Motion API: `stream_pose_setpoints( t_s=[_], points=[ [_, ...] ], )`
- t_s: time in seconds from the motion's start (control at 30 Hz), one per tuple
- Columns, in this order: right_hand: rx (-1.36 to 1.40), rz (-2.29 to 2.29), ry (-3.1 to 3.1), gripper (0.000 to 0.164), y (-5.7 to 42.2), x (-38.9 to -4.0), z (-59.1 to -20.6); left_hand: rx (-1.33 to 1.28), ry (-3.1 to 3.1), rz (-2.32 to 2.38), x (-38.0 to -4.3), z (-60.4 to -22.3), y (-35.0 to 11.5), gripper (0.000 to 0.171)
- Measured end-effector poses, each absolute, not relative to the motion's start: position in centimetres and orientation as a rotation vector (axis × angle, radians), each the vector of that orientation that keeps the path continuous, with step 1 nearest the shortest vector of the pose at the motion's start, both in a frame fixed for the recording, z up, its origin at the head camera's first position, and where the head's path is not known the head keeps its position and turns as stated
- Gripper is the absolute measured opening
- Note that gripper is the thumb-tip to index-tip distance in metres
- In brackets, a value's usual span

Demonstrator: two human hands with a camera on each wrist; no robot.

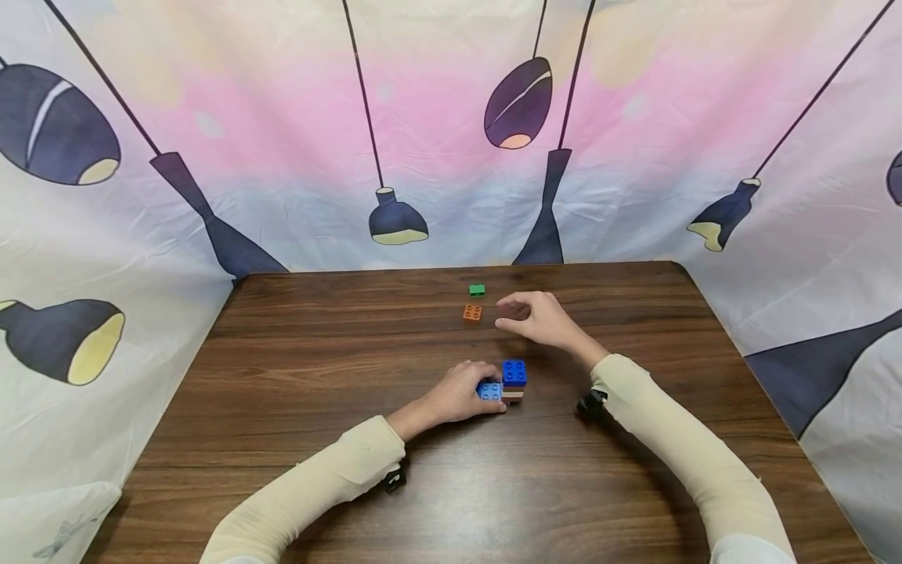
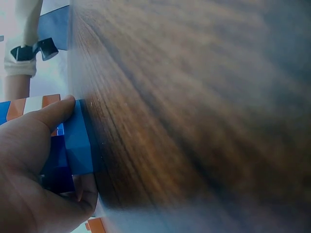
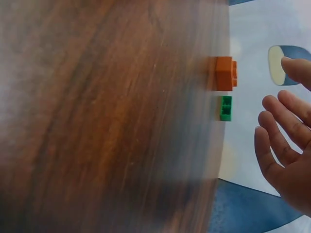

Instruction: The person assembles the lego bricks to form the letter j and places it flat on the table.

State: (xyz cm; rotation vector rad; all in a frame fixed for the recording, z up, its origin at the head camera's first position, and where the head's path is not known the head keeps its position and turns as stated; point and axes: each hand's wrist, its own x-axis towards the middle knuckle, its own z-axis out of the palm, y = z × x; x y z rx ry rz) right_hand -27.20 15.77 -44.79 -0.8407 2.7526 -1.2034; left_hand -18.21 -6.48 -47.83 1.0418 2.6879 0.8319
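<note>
My left hand [image 1: 461, 393] grips a blue brick base, with thumb and fingers on opposite sides; its studded light-blue top [image 1: 490, 391] shows beside the fingers. Right against it rises a stack with a dark blue brick [image 1: 514, 371] on top and orange and white layers [image 2: 33, 104] below. In the left wrist view the thumb lies along the blue brick [image 2: 77, 141] near the table. Farther back, my right hand [image 1: 539, 317] is held with thumb and fingers apart, nothing between them. An orange brick [image 1: 473, 312] lies just left of its fingertips. Behind that is a small green brick [image 1: 477, 290].
The brown wooden table [image 1: 317, 352] carries these bricks. A cloth backdrop [image 1: 437, 141] printed with lamps hangs along its back edge and both sides. A black wrist camera [image 1: 592, 404] sits under the right forearm, another [image 1: 395, 478] under the left.
</note>
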Motion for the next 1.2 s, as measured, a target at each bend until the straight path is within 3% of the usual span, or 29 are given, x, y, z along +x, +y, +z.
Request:
stream_pose_setpoints(
  t_s=[1.2],
  points=[
    [-0.748, -1.032, 2.797, 0.044, 11.3, -30.9, -47.4, 1.020, 2.678, 0.821, -18.1, -47.7, -6.5, 0.041]
  ],
)
